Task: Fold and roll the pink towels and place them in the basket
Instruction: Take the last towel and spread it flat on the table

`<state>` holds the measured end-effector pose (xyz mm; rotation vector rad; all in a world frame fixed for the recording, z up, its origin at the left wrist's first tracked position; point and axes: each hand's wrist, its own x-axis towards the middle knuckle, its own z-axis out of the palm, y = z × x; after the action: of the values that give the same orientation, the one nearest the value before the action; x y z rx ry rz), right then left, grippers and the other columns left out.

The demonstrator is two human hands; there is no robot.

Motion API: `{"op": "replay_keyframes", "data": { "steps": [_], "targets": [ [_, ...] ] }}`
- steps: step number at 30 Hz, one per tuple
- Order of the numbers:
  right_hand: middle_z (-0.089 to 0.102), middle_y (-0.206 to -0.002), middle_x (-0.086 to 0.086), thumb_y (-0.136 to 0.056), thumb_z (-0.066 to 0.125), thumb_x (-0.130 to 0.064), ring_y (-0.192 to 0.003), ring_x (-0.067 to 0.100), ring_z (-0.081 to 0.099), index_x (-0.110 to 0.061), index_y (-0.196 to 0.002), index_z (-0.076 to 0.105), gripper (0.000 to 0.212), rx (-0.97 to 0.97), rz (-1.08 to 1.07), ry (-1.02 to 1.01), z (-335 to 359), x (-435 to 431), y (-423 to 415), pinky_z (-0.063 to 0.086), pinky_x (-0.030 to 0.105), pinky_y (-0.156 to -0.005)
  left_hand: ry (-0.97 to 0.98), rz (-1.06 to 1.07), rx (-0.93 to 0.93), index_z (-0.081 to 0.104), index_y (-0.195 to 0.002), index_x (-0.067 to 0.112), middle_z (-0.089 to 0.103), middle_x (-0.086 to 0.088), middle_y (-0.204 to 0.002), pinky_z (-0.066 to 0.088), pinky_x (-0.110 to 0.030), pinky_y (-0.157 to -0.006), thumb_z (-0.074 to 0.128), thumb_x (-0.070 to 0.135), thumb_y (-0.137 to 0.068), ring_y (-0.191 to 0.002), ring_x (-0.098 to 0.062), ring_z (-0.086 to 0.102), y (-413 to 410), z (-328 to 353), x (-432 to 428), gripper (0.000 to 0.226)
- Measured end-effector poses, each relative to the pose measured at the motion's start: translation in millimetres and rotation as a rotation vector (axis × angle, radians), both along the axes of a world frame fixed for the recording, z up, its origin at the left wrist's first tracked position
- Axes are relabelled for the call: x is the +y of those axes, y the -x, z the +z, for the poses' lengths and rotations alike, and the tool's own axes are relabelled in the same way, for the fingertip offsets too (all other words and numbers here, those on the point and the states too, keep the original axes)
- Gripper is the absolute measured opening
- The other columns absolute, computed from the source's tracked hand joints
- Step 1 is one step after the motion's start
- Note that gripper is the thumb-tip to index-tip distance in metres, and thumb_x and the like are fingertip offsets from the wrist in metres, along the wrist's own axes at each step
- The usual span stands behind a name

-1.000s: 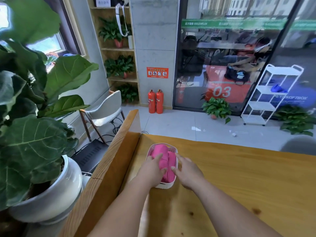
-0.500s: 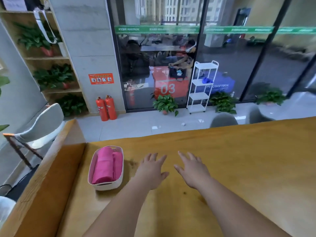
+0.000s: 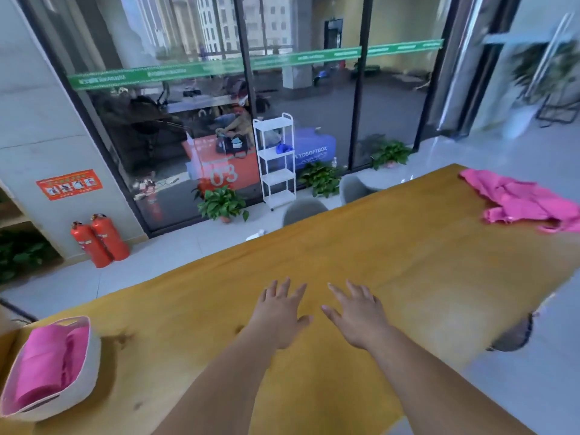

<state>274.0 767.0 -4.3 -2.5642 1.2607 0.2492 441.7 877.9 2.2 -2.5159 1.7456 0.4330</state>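
A white basket (image 3: 91,368) sits at the table's near left and holds rolled pink towels (image 3: 44,365). Loose, crumpled pink towels (image 3: 521,202) lie in a heap at the table's far right end. My left hand (image 3: 281,312) and my right hand (image 3: 357,315) hover side by side over the middle of the wooden table (image 3: 392,252), fingers spread and straight, holding nothing. Both hands are well clear of the basket and far from the loose heap.
The long table's right edge drops to a tiled floor. Grey chairs (image 3: 303,210) stand along its far side. Beyond them are a white shelf trolley (image 3: 276,158), potted plants (image 3: 222,204), two red fire extinguishers (image 3: 100,240) and a glass wall.
My hands have left the basket and moved right over the bare table, fingers now spread. The view has swung right, bringing the loose towel heap into sight.
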Motion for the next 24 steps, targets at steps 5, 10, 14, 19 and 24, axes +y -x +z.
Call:
{"op": "replay_keyframes", "data": {
  "steps": [5, 10, 14, 19, 24],
  "targets": [
    [0.003, -0.177, 0.003, -0.104, 0.022, -0.073, -0.161, 0.032, 0.006, -0.039, -0.168, 0.006, 0.074, 0.002, -0.091, 0.004, -6, -53, 100, 0.02, 0.051, -0.127, -0.028, -0.095, -0.03, -0.005, -0.168, 0.037, -0.01, -0.003, -0.177, 0.011, -0.053, -0.131, 0.036, 0.069, -0.105, -0.163, -0.034, -0.007, 92, -1, -76, 0.081],
    [-0.001, -0.177, 0.003, -0.104, 0.018, -0.072, -0.161, 0.032, 0.001, -0.039, -0.167, 0.003, 0.074, -0.001, -0.201, -0.001, -7, -98, 201, 0.017, 0.053, -0.127, -0.023, -0.181, -0.049, -0.003, -0.168, 0.037, -0.007, -0.004, -0.177, 0.012, -0.054, -0.13, 0.037, 0.068, -0.105, -0.163, -0.035, -0.004, 178, -12, -141, 0.081],
    [-0.002, -0.177, 0.004, -0.104, 0.018, -0.072, -0.161, 0.033, 0.0, -0.038, -0.167, 0.003, 0.073, -0.007, -0.273, 0.024, -3, -125, 278, 0.017, 0.054, -0.127, -0.035, -0.27, -0.041, -0.005, -0.168, 0.036, -0.009, -0.005, -0.177, 0.01, -0.053, -0.131, 0.036, 0.066, -0.107, -0.162, -0.035, -0.006, 244, -12, -186, 0.08],
    [-0.001, -0.177, 0.002, -0.102, 0.016, -0.075, -0.161, 0.032, 0.002, -0.042, -0.166, 0.002, 0.074, -0.028, -0.414, 0.032, -8, -151, 360, 0.017, 0.053, -0.128, -0.048, -0.369, -0.026, -0.007, -0.168, 0.037, -0.011, -0.004, -0.176, 0.007, -0.051, -0.131, 0.033, 0.065, -0.107, -0.162, -0.033, -0.008, 321, -14, -231, 0.078],
    [0.0, -0.176, 0.004, -0.104, 0.018, -0.073, -0.161, 0.032, 0.003, -0.042, -0.166, 0.003, 0.071, -0.045, -0.516, 0.024, -15, -169, 414, 0.015, 0.051, -0.128, -0.033, -0.426, 0.051, -0.003, -0.168, 0.036, -0.011, -0.001, -0.177, 0.007, -0.051, -0.131, 0.036, 0.064, -0.107, -0.162, -0.031, -0.008, 374, -20, -274, 0.078]
  ]
}}
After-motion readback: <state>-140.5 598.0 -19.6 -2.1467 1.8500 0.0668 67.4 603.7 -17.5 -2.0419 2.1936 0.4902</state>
